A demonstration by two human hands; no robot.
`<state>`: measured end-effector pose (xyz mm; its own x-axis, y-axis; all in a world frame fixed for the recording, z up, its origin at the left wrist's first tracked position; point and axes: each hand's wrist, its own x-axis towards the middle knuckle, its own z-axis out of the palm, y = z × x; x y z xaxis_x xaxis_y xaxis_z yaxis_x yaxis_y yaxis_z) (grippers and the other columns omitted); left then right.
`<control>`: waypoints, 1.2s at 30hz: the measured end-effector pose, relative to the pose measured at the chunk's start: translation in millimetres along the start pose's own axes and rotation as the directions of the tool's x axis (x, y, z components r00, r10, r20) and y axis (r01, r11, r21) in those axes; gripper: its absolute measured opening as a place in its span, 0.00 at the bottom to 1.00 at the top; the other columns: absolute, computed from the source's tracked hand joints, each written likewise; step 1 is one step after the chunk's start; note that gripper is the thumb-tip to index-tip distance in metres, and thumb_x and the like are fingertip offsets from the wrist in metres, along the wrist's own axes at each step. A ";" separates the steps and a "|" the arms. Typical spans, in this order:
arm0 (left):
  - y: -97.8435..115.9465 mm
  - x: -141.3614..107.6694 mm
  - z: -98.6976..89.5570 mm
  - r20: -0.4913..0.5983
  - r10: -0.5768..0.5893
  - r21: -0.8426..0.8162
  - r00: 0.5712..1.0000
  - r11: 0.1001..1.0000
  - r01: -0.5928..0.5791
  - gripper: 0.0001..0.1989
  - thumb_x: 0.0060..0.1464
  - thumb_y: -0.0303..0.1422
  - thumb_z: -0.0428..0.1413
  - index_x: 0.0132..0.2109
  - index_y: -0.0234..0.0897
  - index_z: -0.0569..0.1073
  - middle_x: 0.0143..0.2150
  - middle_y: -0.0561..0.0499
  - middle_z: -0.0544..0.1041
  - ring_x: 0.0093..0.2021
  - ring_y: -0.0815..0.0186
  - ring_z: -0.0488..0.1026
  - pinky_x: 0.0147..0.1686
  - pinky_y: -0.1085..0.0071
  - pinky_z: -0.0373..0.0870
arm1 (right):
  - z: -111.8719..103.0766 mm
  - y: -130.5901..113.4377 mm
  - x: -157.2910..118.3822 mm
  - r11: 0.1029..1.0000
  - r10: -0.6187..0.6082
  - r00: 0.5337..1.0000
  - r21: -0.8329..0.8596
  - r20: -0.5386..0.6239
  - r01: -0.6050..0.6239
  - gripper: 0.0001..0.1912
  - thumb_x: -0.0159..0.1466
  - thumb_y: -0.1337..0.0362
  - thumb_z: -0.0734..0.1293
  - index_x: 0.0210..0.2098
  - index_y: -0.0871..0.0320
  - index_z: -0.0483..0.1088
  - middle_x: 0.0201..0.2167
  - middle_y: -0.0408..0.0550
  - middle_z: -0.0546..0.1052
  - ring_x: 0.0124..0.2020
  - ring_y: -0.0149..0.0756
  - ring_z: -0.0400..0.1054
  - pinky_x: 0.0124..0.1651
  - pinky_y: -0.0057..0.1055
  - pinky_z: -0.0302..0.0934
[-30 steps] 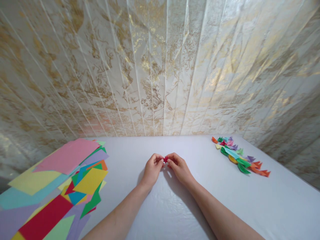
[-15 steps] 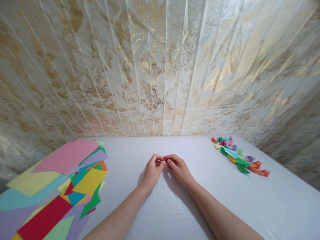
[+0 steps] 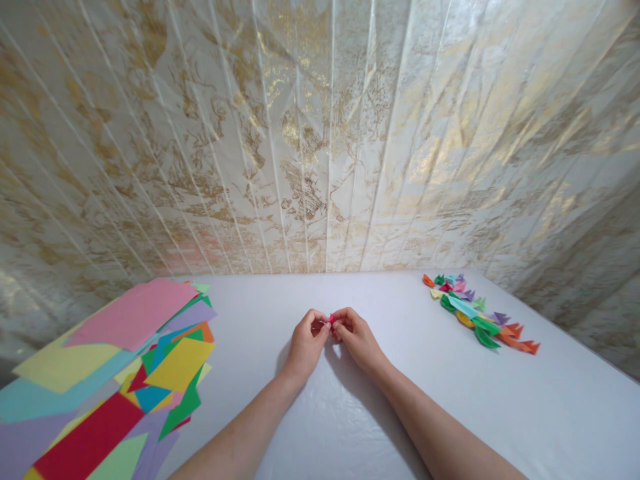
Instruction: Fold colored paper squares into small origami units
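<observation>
A small piece of folded red paper [image 3: 332, 321] is held between my two hands, above the middle of the white table [image 3: 310, 427]. My left hand [image 3: 309, 338] pinches its left side between thumb and fingers. On the other side, my right hand [image 3: 355, 337] grips it with thumb and forefinger. The fingertips nearly meet and cover most of the paper, so its full shape is hidden.
To my left lie stacked coloured paper sheets, among them a pink sheet [image 3: 133, 313], a yellow piece [image 3: 181, 363] and a red sheet [image 3: 93, 437]. Several small folded paper figures [image 3: 463, 307] form a row at the right. A gold-patterned curtain [image 3: 300, 147] hangs behind the table.
The red paper has turned between my fingertips, and a bit of it now sticks up above them. My fingers have shifted slightly; the forearms are nearly still.
</observation>
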<state>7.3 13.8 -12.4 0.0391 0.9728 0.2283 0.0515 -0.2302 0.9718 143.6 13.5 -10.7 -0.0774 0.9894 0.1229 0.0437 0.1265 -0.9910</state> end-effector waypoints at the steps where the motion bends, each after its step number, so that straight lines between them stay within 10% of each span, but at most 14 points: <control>1: -0.4 0.0 -0.1 -0.002 -0.001 0.004 1.000 1.000 0.001 0.03 0.50 0.32 0.56 0.33 0.38 0.69 0.30 0.55 0.74 0.30 0.68 0.73 0.34 0.72 0.70 | 0.1 -0.4 0.2 1.000 0.013 1.000 0.004 0.000 -0.013 0.08 0.56 0.61 0.65 0.34 0.57 0.67 0.26 0.43 0.72 0.26 0.31 0.66 0.31 0.30 0.62; 17: -3.9 -0.8 0.3 0.018 -0.020 0.052 1.000 0.998 0.019 0.02 0.50 0.29 0.54 0.31 0.39 0.67 0.27 0.56 0.72 0.29 0.68 0.71 0.33 0.73 0.67 | -0.2 -9.4 -1.7 0.994 0.094 0.995 -0.063 0.046 -0.091 0.10 0.60 0.57 0.62 0.33 0.57 0.66 0.18 0.39 0.71 0.18 0.29 0.63 0.24 0.27 0.57; 25: -3.8 3.2 -6.9 0.033 0.043 0.224 0.999 0.973 -0.050 0.05 0.50 0.24 0.52 0.30 0.39 0.68 0.29 0.55 0.73 0.31 0.68 0.71 0.36 0.72 0.65 | -9.5 -8.8 -5.8 0.865 -0.008 0.997 -0.500 -0.075 -0.031 0.10 0.63 0.64 0.58 0.39 0.54 0.70 0.20 0.41 0.73 0.23 0.35 0.65 0.31 0.30 0.55; 36: -5.9 5.8 -10.8 0.087 0.100 0.466 0.991 0.875 -0.129 0.09 0.50 0.19 0.51 0.32 0.38 0.69 0.35 0.52 0.72 0.39 0.66 0.70 0.42 0.69 0.67 | -9.5 -0.1 -5.9 0.726 -0.104 0.994 -0.682 0.022 0.091 0.12 0.59 0.72 0.60 0.38 0.53 0.70 0.33 0.43 0.71 0.33 0.32 0.65 0.37 0.27 0.55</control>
<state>-3.5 21.1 -16.2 0.1306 0.9389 0.3184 0.5051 -0.3394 0.7935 153.5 8.3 -10.8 -0.1037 0.9690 0.2243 0.7035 0.2309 -0.6721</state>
